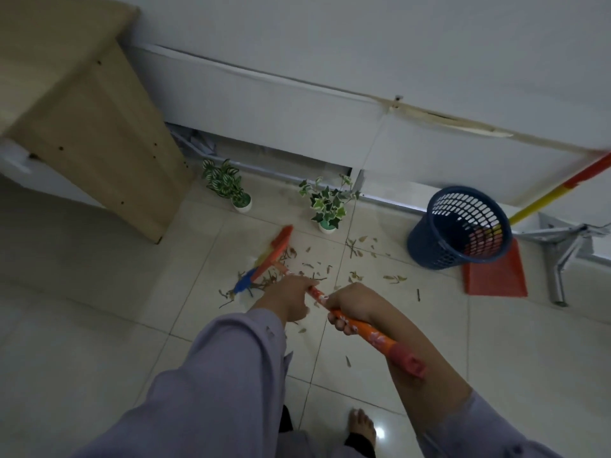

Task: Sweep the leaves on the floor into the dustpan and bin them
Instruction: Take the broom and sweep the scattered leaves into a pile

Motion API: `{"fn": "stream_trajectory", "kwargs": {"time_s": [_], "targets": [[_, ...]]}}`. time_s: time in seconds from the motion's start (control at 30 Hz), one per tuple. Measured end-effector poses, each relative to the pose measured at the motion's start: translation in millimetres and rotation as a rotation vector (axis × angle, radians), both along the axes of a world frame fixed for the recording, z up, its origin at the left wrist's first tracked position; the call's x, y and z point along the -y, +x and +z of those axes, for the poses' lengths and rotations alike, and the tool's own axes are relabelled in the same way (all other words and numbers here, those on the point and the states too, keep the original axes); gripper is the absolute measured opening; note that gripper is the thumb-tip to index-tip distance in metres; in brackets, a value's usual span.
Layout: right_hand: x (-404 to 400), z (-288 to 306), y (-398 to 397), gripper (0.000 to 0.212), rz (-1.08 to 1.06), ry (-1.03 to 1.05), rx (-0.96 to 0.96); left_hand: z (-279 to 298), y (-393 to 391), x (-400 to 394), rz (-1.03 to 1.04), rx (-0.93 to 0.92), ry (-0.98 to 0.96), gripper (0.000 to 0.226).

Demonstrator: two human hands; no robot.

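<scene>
Both my hands grip a broom's orange flowered handle (372, 333). My left hand (287, 297) holds it lower down, my right hand (352, 305) higher up near the red end cap. The broom head (264, 261), orange with blue and yellow bristles, rests on the tiled floor among dry leaves (317, 269) scattered in front of me. A red dustpan (494, 276) with a yellow and red handle leans at the right, partly behind a blue mesh bin (456, 226).
Two small potted plants (228, 186) (327, 206) stand by the white wall. A wooden cabinet (86, 127) is at the left. A metal leg (562, 259) stands right of the dustpan. My bare foot (362, 428) is below.
</scene>
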State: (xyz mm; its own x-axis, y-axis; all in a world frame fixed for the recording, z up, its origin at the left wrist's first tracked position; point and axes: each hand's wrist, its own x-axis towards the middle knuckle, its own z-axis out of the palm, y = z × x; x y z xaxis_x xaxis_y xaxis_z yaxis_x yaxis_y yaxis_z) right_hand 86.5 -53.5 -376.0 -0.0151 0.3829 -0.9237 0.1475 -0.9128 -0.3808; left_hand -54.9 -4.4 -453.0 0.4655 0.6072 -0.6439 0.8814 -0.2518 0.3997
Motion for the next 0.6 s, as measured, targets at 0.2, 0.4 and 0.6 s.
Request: {"fn": "stream_trajectory", "kwargs": {"time_s": [0.2, 0.4, 0.6], "targets": [[29.4, -41.0, 22.9, 0.015, -0.008, -0.015, 0.005, -14.4, 23.0, 42.8, 0.071, -0.07, -0.037, 0.069], [58.7, -30.4, 65.5, 0.011, 0.187, 0.046, 0.098, -28.4, 55.5, 94.6, 0.212, 0.002, -0.09, 0.077], [67.0, 12.4, 63.2, 0.024, 0.396, 0.163, 0.086, -16.6, 54.8, 111.8, 0.387, 0.074, 0.107, 0.069]]}}
